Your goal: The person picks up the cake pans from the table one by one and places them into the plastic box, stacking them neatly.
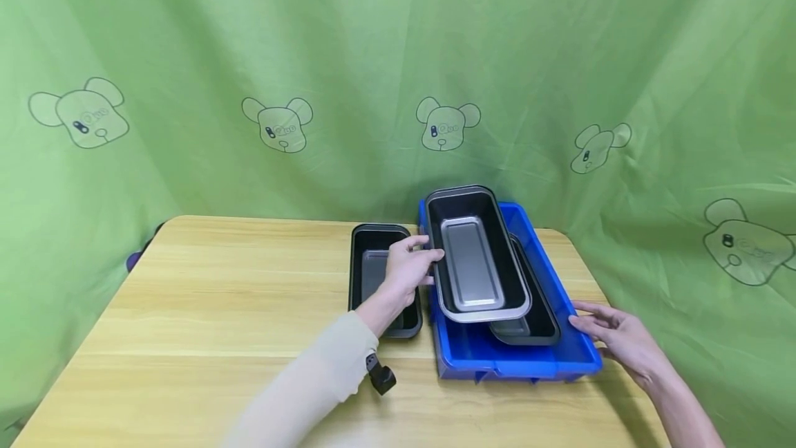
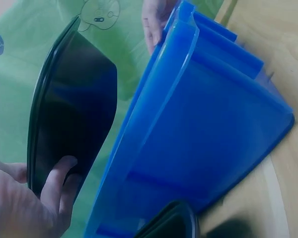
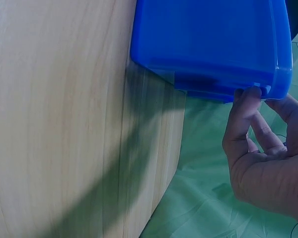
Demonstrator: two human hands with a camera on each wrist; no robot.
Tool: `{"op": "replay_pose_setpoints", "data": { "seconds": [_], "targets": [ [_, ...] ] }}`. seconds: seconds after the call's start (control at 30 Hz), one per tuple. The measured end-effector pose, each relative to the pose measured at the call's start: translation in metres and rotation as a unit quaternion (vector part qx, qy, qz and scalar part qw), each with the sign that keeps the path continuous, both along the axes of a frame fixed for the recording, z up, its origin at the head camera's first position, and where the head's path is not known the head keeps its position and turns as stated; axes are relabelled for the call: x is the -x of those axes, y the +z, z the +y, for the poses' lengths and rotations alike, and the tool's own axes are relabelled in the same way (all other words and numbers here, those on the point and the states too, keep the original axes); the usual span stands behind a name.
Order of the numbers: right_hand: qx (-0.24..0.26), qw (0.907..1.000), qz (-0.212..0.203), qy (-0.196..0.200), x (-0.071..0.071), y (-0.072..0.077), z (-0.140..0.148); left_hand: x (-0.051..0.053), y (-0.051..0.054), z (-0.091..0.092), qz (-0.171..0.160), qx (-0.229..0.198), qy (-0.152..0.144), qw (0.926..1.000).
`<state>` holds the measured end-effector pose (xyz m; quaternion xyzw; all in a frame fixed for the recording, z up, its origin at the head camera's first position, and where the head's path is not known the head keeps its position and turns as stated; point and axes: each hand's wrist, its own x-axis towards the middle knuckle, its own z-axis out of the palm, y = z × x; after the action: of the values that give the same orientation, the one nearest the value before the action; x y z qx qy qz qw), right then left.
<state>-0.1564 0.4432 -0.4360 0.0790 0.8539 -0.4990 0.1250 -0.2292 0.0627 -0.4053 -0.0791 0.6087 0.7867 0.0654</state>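
My left hand (image 1: 407, 268) pinches the left long side of a dark rectangular loaf pan (image 1: 471, 261), which is tilted above a blue plastic bin (image 1: 463, 358). In the left wrist view its fingers (image 2: 59, 183) lie against the pan's outer wall (image 2: 79, 99). A second dark pan (image 1: 544, 330) lies inside the bin, partly covered by the held one. My right hand (image 1: 628, 344) grips the bin's right rim near the front corner; in the right wrist view the thumb and a finger (image 3: 246, 106) pinch that rim (image 3: 283, 74).
Another dark pan (image 1: 357, 282) stands on the wooden table (image 1: 249, 289) just left of the bin, partly behind my left forearm. A green curtain (image 1: 348, 33) with printed bear heads hangs behind the table and on both sides. The table's right edge runs close beside the bin.
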Motion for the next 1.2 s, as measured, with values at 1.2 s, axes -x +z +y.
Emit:
{"op": "replay_pose_setpoints", "data": {
  "seconds": [1.2],
  "targets": [
    [0.010,0.9998,0.009,0.012,-0.001,0.002,0.001,0.003,-0.009,0.081,-0.039,0.015,0.007,0.9991]
  ]
}}
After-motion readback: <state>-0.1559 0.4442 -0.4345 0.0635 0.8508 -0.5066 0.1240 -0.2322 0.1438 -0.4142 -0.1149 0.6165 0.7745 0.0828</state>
